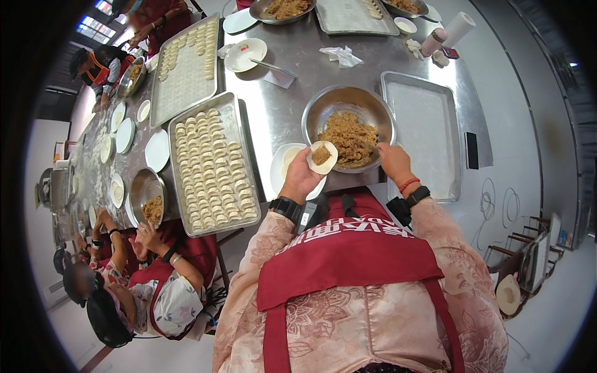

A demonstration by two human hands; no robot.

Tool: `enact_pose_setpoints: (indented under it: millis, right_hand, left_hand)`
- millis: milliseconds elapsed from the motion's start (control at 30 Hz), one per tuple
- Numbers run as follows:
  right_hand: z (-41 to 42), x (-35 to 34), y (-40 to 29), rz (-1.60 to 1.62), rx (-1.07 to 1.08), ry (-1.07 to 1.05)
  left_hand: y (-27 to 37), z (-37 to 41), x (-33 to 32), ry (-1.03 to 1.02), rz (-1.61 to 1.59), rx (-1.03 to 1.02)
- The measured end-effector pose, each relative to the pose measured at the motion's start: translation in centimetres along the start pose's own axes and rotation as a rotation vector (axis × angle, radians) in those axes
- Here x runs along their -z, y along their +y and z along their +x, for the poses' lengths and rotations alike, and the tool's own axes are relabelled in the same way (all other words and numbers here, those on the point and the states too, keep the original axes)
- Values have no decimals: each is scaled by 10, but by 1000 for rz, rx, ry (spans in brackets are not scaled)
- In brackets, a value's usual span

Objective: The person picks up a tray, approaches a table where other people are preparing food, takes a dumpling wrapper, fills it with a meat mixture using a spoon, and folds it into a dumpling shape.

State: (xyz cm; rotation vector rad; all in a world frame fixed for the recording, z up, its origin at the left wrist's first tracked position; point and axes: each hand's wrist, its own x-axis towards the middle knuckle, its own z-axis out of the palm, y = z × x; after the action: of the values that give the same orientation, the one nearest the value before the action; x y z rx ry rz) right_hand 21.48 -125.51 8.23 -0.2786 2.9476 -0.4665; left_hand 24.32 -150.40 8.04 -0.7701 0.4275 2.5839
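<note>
My left hand (299,176) holds a round dumpling wrapper (329,164) with a small mound of minced filling (321,155) on it. Just beyond sits a steel mixing bowl (322,103) with more filling (347,130) inside. At the bowl's right rim, my right hand (396,163) is closed around a utensil (368,145) whose working end is sunk in the filling; its shape is mostly hidden. Under and behind my left hand lies a white plate (276,170) with pale wrappers (290,157) on it, partly covered.
Rows of folded dumplings fill a metal tray (256,219) on my left; another dumpling tray (186,95) lies beyond. To my right are a shallow tray (422,126) and a phone (471,150). A white bowl (242,55) and crumpled tissue (343,57) lie ahead. A co-worker's hands (147,240) are at left.
</note>
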Motion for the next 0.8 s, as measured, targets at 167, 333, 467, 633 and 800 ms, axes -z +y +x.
enact_pose_setpoints:
  millis: [167,333,467,633,800]
  right_hand:
    - [-7,-42,6,-189,-31,-240]
    - [-16,5,-36,111,215,112]
    - [-17,48,-91,276,612,266]
    - [-17,58,-123,301,796,319]
    - [-11,50,-125,444,733,276]
  left_hand:
    - [8,-10,-15,-62,39,20]
    - [16,-22,-17,-138,123,1]
    - [16,-32,-27,-192,118,46]
    - [14,-36,-29,-262,152,65]
    - [9,-48,-36,-176,186,34]
